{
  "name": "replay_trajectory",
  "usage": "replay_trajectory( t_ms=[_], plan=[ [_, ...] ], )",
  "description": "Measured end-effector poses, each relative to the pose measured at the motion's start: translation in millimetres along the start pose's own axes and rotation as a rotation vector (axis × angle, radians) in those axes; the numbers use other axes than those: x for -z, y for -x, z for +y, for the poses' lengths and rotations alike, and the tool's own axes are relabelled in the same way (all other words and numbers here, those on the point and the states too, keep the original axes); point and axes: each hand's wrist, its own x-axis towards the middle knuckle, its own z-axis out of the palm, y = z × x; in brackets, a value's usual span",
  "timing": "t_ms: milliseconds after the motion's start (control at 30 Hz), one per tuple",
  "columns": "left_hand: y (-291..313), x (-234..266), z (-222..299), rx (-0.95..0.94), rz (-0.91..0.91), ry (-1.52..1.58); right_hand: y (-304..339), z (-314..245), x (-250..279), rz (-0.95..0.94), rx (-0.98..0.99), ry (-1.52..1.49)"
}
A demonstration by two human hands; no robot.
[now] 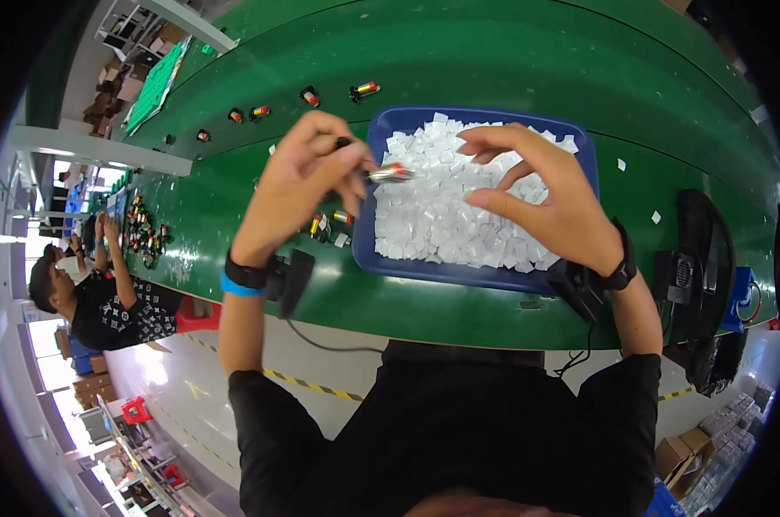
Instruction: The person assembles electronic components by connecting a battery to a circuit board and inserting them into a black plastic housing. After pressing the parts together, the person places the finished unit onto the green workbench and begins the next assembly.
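Green belt (pixel 493 77) runs across the workbench, curved by the lens, in a factory hall with pale floor, yellow-black floor tape and stacked cartons; another person (pixel 105 302) sits at the belt further along on the left. Blue tray (pixel 484 274) on the belt is full of small white squares (pixel 441 207). Left hand (pixel 299 185) pinches a small cylinder (pixel 390 173), silvery with a red band, at the tray's left rim; its long axis lies roughly level, free end pointing right. Right hand (pixel 549 202) hovers over the squares, fingers loosely curled with thumb and forefinger close, holding nothing I can make out. 5 similar cylinders (pixel 364 90) lie scattered beyond.
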Motion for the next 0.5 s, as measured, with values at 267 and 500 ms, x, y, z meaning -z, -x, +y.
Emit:
replay_trajectory(
  t_ms=[267, 500],
  plan=[
    [-56.8, -74.4, 29.3, 0.030, -0.166, 0.377, 1.8, 1.1, 23.3, 0.139, -0.109, -0.182],
    [-70.5, -79.4, 19.8, -0.023, -0.238, 0.379, -5.0, 4.3, 27.7, 0.155, 0.056, -0.138]
  ],
)
